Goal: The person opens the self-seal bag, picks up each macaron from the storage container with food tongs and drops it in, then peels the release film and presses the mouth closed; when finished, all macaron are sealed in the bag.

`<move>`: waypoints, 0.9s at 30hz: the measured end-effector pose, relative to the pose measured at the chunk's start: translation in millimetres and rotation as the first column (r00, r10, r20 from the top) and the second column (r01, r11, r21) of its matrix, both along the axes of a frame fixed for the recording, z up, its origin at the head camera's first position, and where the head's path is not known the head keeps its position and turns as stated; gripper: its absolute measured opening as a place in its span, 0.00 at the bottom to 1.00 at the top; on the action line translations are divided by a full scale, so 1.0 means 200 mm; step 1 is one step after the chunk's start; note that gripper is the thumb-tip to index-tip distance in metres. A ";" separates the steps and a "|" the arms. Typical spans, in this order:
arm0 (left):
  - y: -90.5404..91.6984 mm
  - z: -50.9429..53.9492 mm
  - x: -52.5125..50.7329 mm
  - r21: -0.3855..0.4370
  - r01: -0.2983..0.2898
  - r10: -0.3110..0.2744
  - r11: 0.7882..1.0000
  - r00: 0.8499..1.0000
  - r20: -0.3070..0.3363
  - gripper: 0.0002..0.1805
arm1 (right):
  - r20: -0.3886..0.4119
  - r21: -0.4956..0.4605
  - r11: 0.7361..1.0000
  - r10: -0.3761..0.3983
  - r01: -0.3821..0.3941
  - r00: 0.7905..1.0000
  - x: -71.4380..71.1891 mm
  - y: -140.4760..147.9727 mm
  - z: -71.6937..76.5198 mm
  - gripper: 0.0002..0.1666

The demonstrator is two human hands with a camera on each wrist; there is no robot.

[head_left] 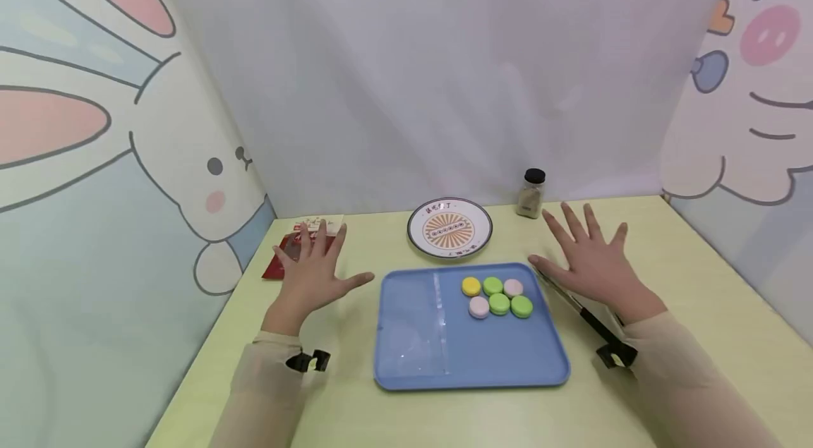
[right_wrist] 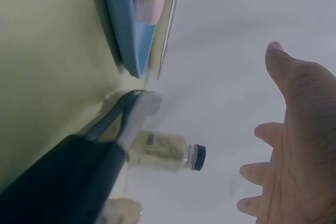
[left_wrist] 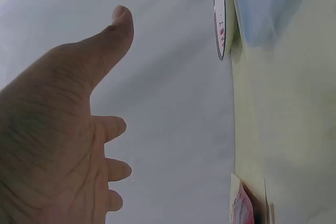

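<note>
Tongs lie on the table below the right hand, its fingers spread wide; the left hand splays its fingers too, partly hiding a red packet. Between both sets of fingers, a blue tray holds macarons.

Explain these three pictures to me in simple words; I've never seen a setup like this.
There is no machine here: these are a person's bare left hand and right hand. The wide picture is taken from the head, looking forward and down. The other two are taken from the wrists, so the scene appears turned sideways.

On the table lies a blue tray with six macaron-like pieces: three green, two pink, one yellow. Behind it are a patterned plate and, farther right, a black-lidded jar. Tongs lie right of the tray; a red packet is partly hidden by the left hand. Both hands are spread, holding nothing.
</note>
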State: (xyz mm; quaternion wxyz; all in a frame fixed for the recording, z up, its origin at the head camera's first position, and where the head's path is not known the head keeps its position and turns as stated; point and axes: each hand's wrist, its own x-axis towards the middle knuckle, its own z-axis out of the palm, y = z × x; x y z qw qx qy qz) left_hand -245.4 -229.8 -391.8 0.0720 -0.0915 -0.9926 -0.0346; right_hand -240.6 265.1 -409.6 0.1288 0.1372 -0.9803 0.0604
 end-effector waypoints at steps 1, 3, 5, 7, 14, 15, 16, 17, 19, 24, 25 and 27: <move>-0.01 0.00 0.02 -0.007 -0.001 0.002 1.000 1.000 0.005 0.64 | -0.001 -0.001 1.000 0.002 -0.002 1.000 0.02 0.02 -0.01 0.56; -0.03 -0.01 0.06 -0.017 -0.004 0.004 1.000 1.000 -0.004 0.64 | -0.003 0.002 1.000 0.007 -0.007 1.000 0.07 0.06 -0.03 0.56; -0.04 -0.02 0.09 -0.016 0.004 -0.004 1.000 1.000 -0.020 0.63 | 0.004 -0.004 1.000 0.010 -0.010 1.000 0.10 0.10 -0.06 0.55; -0.04 -0.03 0.10 0.019 0.048 -0.048 0.999 0.999 -0.007 0.61 | 0.060 -0.034 0.999 0.006 -0.004 0.998 0.13 0.14 -0.10 0.56; 0.12 -0.14 0.10 0.249 0.187 -0.259 0.950 0.919 0.297 0.59 | 0.275 -0.110 0.991 -0.043 0.076 0.960 0.21 0.26 -0.18 0.71; 0.14 -0.15 0.10 0.237 0.201 -0.272 0.950 0.907 0.320 0.59 | 0.292 -0.110 0.991 -0.047 0.082 0.955 0.21 0.27 -0.19 0.72; 0.16 -0.16 0.10 0.215 0.221 -0.284 0.951 0.900 0.330 0.60 | 0.302 -0.110 0.990 -0.051 0.088 0.952 0.21 0.27 -0.19 0.73; 0.18 -0.17 0.10 0.202 0.242 -0.299 0.949 0.894 0.334 0.60 | 0.308 -0.109 0.990 -0.055 0.092 0.950 0.22 0.28 -0.20 0.73; 0.20 -0.18 0.10 0.163 0.277 -0.317 0.947 0.886 0.339 0.59 | 0.312 -0.124 0.988 -0.046 0.088 0.949 0.21 0.28 -0.20 0.70; 0.22 -0.23 0.08 0.127 0.348 -0.371 0.929 0.864 0.341 0.53 | 0.317 -0.188 0.979 -0.012 0.075 0.948 0.20 0.27 -0.21 0.58; 0.22 -0.24 0.08 0.123 0.358 -0.379 0.925 0.863 0.335 0.51 | 0.314 -0.194 0.978 -0.008 0.072 0.949 0.19 0.27 -0.21 0.56; 0.23 -0.25 0.08 0.128 0.370 -0.391 0.920 0.864 0.318 0.47 | 0.290 -0.201 0.978 0.001 0.060 0.957 0.19 0.26 -0.21 0.52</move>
